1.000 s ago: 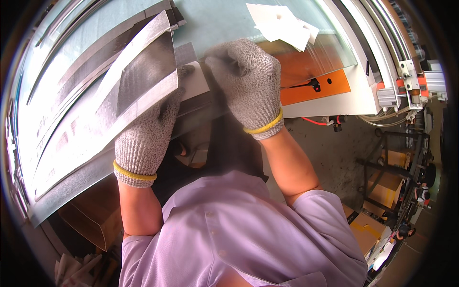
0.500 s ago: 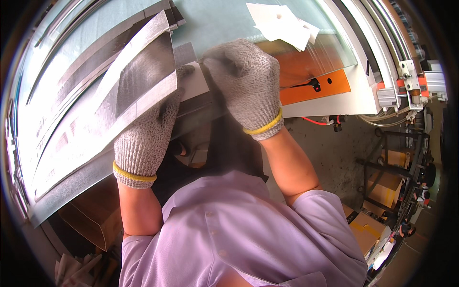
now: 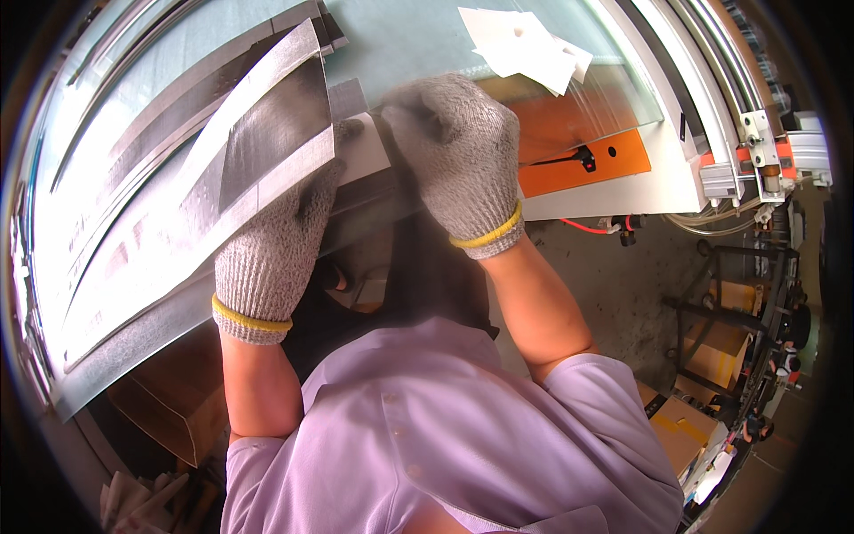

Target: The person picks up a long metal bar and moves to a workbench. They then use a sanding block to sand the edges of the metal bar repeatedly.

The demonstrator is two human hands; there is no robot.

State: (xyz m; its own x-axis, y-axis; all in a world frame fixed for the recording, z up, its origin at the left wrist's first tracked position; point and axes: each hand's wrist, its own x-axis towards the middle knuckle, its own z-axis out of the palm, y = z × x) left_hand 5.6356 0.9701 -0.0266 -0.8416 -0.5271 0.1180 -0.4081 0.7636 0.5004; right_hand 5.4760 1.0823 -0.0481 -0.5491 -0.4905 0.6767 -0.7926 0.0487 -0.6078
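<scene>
Both my hands wear grey knitted gloves with yellow cuffs. My left hand (image 3: 271,254) reaches under the lower edge of a stack of shiny grey metal sheets (image 3: 178,205) and grips it at the table's front. My right hand (image 3: 463,160) is closed on a dark flat piece (image 3: 391,191) beside the stack, at the edge of the white machine table (image 3: 658,178). The fingertips of both hands are hidden by the sheets and by the glove backs.
An orange panel (image 3: 578,156) lies under a clear guard on the table, with white paper slips (image 3: 525,44) behind it. Aluminium rails (image 3: 756,133) run along the right side. Cardboard boxes (image 3: 712,347) and a metal frame stand on the floor at the right.
My right hand has shifted slightly on the dark piece. My left hand and the sheets have stayed in place.
</scene>
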